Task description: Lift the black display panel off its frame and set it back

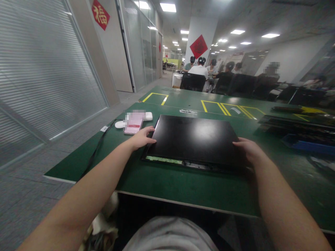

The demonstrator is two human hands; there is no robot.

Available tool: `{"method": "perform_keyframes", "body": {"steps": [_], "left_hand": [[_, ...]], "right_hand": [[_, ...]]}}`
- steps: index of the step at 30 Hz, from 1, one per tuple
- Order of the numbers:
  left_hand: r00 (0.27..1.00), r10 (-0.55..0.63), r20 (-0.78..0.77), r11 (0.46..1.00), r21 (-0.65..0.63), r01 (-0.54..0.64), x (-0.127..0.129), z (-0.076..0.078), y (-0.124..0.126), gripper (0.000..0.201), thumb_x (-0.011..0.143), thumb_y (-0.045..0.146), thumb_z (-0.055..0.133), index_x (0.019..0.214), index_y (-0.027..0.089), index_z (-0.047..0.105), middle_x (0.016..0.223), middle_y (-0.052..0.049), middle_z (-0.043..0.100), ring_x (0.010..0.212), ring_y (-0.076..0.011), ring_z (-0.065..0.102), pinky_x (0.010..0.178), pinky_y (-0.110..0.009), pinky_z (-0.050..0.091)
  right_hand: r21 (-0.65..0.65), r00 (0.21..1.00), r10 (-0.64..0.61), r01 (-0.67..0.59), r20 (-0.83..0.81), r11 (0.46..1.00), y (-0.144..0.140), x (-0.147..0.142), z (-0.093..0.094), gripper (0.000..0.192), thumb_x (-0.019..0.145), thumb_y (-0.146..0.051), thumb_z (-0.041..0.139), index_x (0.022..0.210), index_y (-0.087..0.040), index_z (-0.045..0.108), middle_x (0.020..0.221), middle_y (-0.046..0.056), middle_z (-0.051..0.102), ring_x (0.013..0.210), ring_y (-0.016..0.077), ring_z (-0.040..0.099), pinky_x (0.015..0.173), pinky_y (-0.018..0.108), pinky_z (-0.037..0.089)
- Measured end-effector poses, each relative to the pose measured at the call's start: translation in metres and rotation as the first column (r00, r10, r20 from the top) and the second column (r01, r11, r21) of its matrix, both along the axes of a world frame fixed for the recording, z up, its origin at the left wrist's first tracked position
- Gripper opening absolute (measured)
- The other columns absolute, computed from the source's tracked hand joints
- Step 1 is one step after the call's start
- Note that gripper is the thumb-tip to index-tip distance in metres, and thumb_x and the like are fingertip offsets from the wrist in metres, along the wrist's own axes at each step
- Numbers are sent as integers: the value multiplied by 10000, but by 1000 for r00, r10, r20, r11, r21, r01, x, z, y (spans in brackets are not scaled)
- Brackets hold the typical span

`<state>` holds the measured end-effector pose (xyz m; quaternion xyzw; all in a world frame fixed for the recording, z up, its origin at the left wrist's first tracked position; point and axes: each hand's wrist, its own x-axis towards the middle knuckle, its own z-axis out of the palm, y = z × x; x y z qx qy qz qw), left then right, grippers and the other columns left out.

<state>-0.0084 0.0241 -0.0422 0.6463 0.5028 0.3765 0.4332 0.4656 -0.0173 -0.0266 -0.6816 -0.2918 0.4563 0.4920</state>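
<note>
A black flat screen panel [193, 137] lies in front of me at the middle of the green table. A strip of green circuit board [163, 160] shows along its near edge, on the left part. My left hand [142, 138] grips the panel's left edge, thumb and fingers around the side. At the opposite edge, my right hand [247, 148] holds the panel, with its thumb on the top face and the other fingers largely hidden. Light from the ceiling reflects off the dark surface.
Left of the panel lie a phone [134, 126] and white rounded items [148, 116]. A black strap [97, 150] crosses the green table [183, 188] at the left. Dark stacked parts [295, 125] and a blue item [311, 145] sit right. Seated people [200, 71] are behind.
</note>
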Motion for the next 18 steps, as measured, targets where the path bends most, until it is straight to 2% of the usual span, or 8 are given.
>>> {"method": "perform_keyframes", "body": {"steps": [9,18], "left_hand": [[994,6,-111,999,49,0,-1,-3,1,643,510,299,797,1128,183,667,1561,-143,334,1421,-343,325,1173,-446,237],[911,70,-407,991,131,-17,3,2,-2,700,664,579,680,1223,160,636,1525,-152,381,1384,-359,377,1155,-440,274]], "right_hand": [[-22,997,-41,42,62,999,1,-1,1,465,620,-87,680,1060,-235,668,829,70,733,725,244,681,607,363,546],[-33,998,-22,24,51,999,-1,-5,4,519,635,-87,669,1133,-231,663,772,69,725,670,248,674,597,384,547]]}}
